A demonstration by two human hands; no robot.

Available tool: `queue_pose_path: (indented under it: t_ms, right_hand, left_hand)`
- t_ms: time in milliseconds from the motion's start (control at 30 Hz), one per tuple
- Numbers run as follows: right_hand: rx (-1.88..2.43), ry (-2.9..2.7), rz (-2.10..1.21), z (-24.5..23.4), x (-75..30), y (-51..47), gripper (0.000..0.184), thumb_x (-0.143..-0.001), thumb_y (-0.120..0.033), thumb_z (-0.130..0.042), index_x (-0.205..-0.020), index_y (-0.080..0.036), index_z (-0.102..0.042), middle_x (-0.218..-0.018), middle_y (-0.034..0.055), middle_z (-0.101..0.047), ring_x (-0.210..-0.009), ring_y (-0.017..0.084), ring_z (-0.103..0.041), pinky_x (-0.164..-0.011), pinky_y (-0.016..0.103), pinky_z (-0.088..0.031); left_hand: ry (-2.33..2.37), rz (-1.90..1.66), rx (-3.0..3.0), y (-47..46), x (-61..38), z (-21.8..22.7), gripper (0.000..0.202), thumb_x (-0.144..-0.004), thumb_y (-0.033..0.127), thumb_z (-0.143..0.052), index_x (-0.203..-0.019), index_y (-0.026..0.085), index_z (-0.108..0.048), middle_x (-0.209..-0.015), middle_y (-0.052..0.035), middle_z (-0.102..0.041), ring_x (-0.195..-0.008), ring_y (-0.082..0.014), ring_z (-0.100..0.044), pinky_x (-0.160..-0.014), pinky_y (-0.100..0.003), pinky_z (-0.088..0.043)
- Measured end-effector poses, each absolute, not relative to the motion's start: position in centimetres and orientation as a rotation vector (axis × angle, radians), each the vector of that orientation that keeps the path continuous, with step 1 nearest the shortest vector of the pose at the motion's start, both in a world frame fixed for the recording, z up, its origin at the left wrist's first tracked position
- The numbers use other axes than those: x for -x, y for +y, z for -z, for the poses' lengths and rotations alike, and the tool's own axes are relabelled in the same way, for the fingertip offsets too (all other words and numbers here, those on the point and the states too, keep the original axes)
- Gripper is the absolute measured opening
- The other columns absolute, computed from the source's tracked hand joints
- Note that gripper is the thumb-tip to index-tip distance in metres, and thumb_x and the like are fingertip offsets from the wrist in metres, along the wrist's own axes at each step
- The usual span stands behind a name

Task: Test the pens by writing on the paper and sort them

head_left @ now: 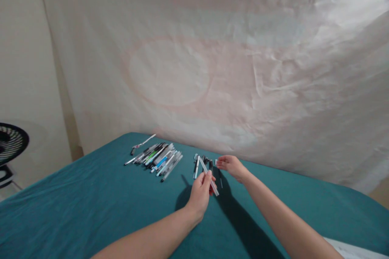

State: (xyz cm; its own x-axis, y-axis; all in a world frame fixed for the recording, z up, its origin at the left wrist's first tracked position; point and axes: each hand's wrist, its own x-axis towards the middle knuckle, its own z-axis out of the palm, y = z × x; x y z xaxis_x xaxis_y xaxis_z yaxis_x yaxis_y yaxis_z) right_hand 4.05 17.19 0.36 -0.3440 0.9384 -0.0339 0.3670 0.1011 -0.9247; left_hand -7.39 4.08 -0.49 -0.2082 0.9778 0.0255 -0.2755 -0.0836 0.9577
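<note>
My left hand (198,197) is closed around a slim, clear-white pen barrel (214,188), which slants from upper left to lower right. Past it, my right hand (230,166) reaches in from the right with its fingers bent together. At those fingertips is a small pale, clear piece (216,162), too small to name. Several pens (196,168) and dark pen parts lie just beyond my left hand, partly hidden by it. A thin stick like a pen refill (221,180) rests on the cloth below my right fingers.
A pile of many pens (165,161), mostly clear, black and white, lies to the left. Behind it is a separate long white pen-like item (146,141). Green cloth (121,210) covers the table. A black fan (13,141) stands far left; white paper (349,248) shows lower right.
</note>
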Motion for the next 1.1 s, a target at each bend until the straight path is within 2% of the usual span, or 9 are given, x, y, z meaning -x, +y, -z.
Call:
queue_pose_path:
  t_ms: [100,167,300,400,500,667,800,900,1100]
  right_hand:
    - [1.328,-1.845,-0.968,0.4,-3.8,17.6,0.028,-0.079,-0.009,-0.041,-0.104,-0.012,-0.053,-0.098,0.0131,-0.06,-0.085,0.018,-0.059,-0.07,0.026,-0.045]
    - [1.334,-1.912,-0.82,0.7,-3.9,17.5,0.027,-0.079,-0.013,-0.046,-0.105,-0.015,-0.054,-0.096,0.0122,-0.061,-0.089,0.02,-0.057,-0.075,0.027,-0.042]
    - [1.308,-2.046,-0.609,1.0,-4.4,16.6,0.015,-0.079,-0.024,-0.052,-0.088,-0.018,-0.062,-0.089,0.0083,-0.063,-0.09,0.021,-0.055,-0.082,0.027,-0.036]
    - [1.294,-2.102,-0.508,1.3,-4.5,16.2,0.018,-0.08,-0.027,-0.05,-0.079,-0.018,-0.066,-0.09,0.0079,-0.063,-0.089,0.019,-0.055,-0.083,0.025,-0.035]
    - [1.325,-2.104,-0.461,1.9,-4.5,16.5,0.023,-0.081,-0.025,-0.048,-0.078,-0.016,-0.068,-0.088,0.0084,-0.064,-0.085,0.018,-0.057,-0.08,0.024,-0.038]
    - [1.423,-2.068,-0.535,3.2,-4.7,17.7,0.028,-0.079,-0.013,-0.042,-0.09,-0.01,-0.068,-0.078,0.008,-0.068,-0.065,0.015,-0.063,-0.062,0.021,-0.044]
    - [1.46,-1.982,-0.517,3.8,-5.1,17.8,0.035,-0.08,-0.008,-0.035,-0.101,-0.009,-0.063,-0.088,0.0111,-0.068,-0.073,0.015,-0.064,-0.067,0.021,-0.046]
    - [1.437,-1.949,-0.471,3.7,-5.2,17.4,0.032,-0.081,-0.011,-0.038,-0.104,-0.011,-0.06,-0.095,0.0111,-0.065,-0.078,0.016,-0.063,-0.071,0.023,-0.046]
    - [1.309,-2.016,-0.351,2.9,-4.7,15.9,0.017,-0.077,-0.02,-0.049,-0.088,-0.017,-0.061,-0.089,0.0062,-0.062,-0.084,0.018,-0.058,-0.076,0.026,-0.042]
  left_hand:
    - [1.108,-1.519,-0.923,4.0,7.4,0.4,0.04,-0.076,0.055,-0.048,-0.073,0.016,-0.051,-0.054,0.0029,-0.05,-0.049,-0.0104,-0.046,-0.049,-0.021,-0.034]
    - [1.111,-1.515,-0.915,3.9,7.3,0.3,0.041,-0.075,0.056,-0.048,-0.073,0.016,-0.051,-0.054,0.0032,-0.05,-0.048,-0.0104,-0.045,-0.049,-0.022,-0.034]
    - [1.108,-1.516,-0.911,4.0,7.4,0.4,0.042,-0.074,0.058,-0.049,-0.072,0.016,-0.051,-0.054,0.0033,-0.05,-0.048,-0.0105,-0.045,-0.049,-0.022,-0.034]
    - [1.107,-1.513,-0.916,4.1,7.4,0.7,0.042,-0.074,0.058,-0.048,-0.073,0.016,-0.051,-0.054,0.0036,-0.049,-0.048,-0.0103,-0.045,-0.048,-0.022,-0.034]
    - [1.111,-1.509,-0.925,4.3,7.4,1.0,0.041,-0.075,0.057,-0.048,-0.074,0.016,-0.051,-0.054,0.0034,-0.049,-0.048,-0.0101,-0.044,-0.048,-0.021,-0.033]
    - [1.117,-1.503,-0.925,4.3,7.4,0.9,0.042,-0.075,0.057,-0.048,-0.075,0.015,-0.051,-0.055,0.0029,-0.05,-0.048,-0.0102,-0.045,-0.049,-0.022,-0.034]
    - [1.115,-1.508,-0.934,4.2,7.4,0.9,0.042,-0.076,0.057,-0.047,-0.075,0.015,-0.052,-0.055,0.0028,-0.051,-0.049,-0.0106,-0.046,-0.05,-0.022,-0.035]
    - [1.106,-1.51,-0.949,4.2,7.5,1.0,0.043,-0.076,0.058,-0.045,-0.074,0.016,-0.052,-0.055,0.0025,-0.05,-0.049,-0.0108,-0.046,-0.05,-0.022,-0.035]
    - [1.111,-1.513,-0.965,4.2,7.4,0.9,0.045,-0.074,0.061,-0.047,-0.072,0.016,-0.052,-0.055,0.0024,-0.049,-0.049,-0.011,-0.045,-0.05,-0.022,-0.035]
